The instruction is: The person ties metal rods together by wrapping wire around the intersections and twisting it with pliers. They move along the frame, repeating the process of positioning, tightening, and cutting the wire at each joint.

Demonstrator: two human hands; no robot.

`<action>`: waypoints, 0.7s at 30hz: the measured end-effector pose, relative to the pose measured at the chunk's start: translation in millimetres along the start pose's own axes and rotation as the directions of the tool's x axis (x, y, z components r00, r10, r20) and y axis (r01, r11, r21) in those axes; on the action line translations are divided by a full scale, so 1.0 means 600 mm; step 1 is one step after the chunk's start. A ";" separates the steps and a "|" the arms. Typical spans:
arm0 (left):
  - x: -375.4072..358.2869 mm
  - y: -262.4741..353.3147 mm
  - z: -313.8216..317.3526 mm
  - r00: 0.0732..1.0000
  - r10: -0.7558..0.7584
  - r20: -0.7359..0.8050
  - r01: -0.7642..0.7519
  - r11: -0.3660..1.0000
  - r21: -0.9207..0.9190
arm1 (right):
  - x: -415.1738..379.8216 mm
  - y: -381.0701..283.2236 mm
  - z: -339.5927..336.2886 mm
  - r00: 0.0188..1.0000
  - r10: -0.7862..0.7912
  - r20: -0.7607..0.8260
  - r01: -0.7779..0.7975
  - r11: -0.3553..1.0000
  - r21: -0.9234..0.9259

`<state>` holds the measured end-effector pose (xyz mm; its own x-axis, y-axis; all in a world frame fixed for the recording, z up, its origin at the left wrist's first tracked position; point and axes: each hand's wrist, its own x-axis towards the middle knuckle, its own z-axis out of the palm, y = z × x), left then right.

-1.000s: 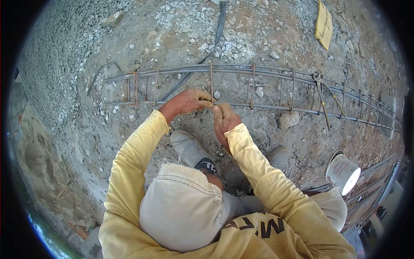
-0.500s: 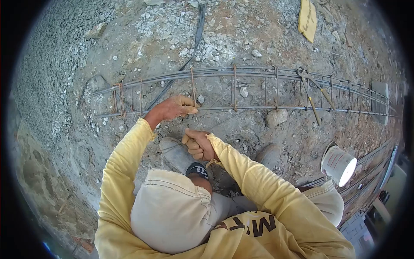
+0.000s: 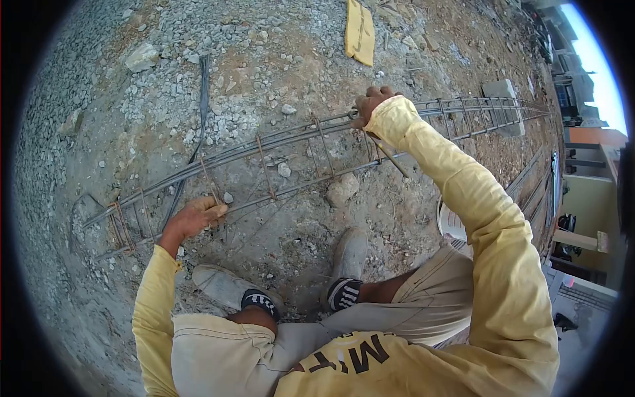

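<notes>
A long rebar cage point(image 3: 299, 186) with rusty stirrups lies across the ground in front of my feet. My left hand point(image 3: 197, 218) is closed with thumb and fingers round the near bar, where a stirrup point(image 3: 209, 177) meets it. Thin wire trails near that spot. Farther right along the cage, my right hand point(image 3: 374, 106) curls over the head of a pair of pincers point(image 3: 395, 159) resting on the bars. One pincer handle sticks out below my cuff; the jaws are mostly hidden by the fingers.
A grey stone point(image 3: 342, 190) touches the near bar. A concrete block point(image 3: 506, 109) lies by the cage's far end. Part of a white bucket point(image 3: 451, 222) shows beside my right knee. A black strap point(image 3: 203, 99) passes under the cage, and a yellow flat piece point(image 3: 360, 33) lies beyond.
My right hand has swung from near my feet out to the pincers on the cage. My left hand stays at the near bar. The view has turned to the right.
</notes>
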<state>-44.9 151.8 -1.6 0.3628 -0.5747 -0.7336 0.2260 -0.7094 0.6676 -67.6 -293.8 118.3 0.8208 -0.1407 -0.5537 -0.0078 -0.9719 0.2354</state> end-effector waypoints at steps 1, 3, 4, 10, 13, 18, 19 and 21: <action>0.003 -0.002 0.002 1.000 0.009 -0.016 -0.009 0.999 0.053 | -0.024 0.020 0.014 0.994 0.071 0.082 -0.069 0.997 -0.034; 0.004 -0.004 0.006 0.999 0.022 -0.034 -0.019 0.996 0.087 | -0.036 0.058 0.106 0.986 0.106 0.132 -0.100 0.994 -0.048; 0.002 -0.002 0.008 0.999 0.024 -0.035 -0.022 0.997 0.071 | -0.055 0.064 0.136 0.993 0.110 0.042 -0.113 0.991 0.074; -0.002 -0.006 0.004 0.998 0.052 -0.045 -0.049 0.998 0.050 | -0.086 0.040 0.179 0.969 0.161 -0.187 -0.093 0.940 0.328; -0.003 0.010 -0.006 0.999 0.034 -0.029 -0.032 0.996 0.080 | -0.084 0.044 0.188 0.894 0.201 -0.400 -0.008 0.900 0.436; -0.002 0.012 -0.017 1.000 0.011 0.006 -0.011 0.995 0.102 | -0.083 0.018 0.111 0.760 0.121 -0.638 0.253 0.849 0.463; -0.002 0.011 -0.018 1.000 -0.008 0.002 0.007 0.994 0.108 | -0.090 -0.007 0.085 0.798 0.103 -0.593 0.293 0.794 0.532; 0.003 0.009 -0.017 1.000 -0.024 0.016 0.022 0.992 0.126 | -0.130 -0.076 0.015 0.939 0.002 -0.345 0.286 0.552 0.783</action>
<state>-33.8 151.2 2.0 0.3431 -0.5635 -0.7515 0.1184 -0.7677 0.6297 -136.4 -240.2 143.2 0.9674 -0.0688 -0.2437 -0.2163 -0.7251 -0.6538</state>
